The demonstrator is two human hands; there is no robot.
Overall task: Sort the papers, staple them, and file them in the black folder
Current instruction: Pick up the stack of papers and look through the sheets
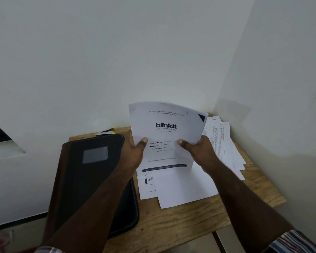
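A white printed sheet with a "blinkit" heading is held up above the small wooden table. My left hand grips its left edge with the thumb on the front, and my right hand grips its right edge the same way. Whether more sheets lie behind it I cannot tell. Loose white papers lie flat under it on the table. The black folder lies closed at the table's left, overhanging the edge. A stapler rests behind the folder near the wall.
A fanned pile of printed sheets with tables sits at the table's back right corner against the wall. White walls close in behind and to the right. A dark ledge shows at the left.
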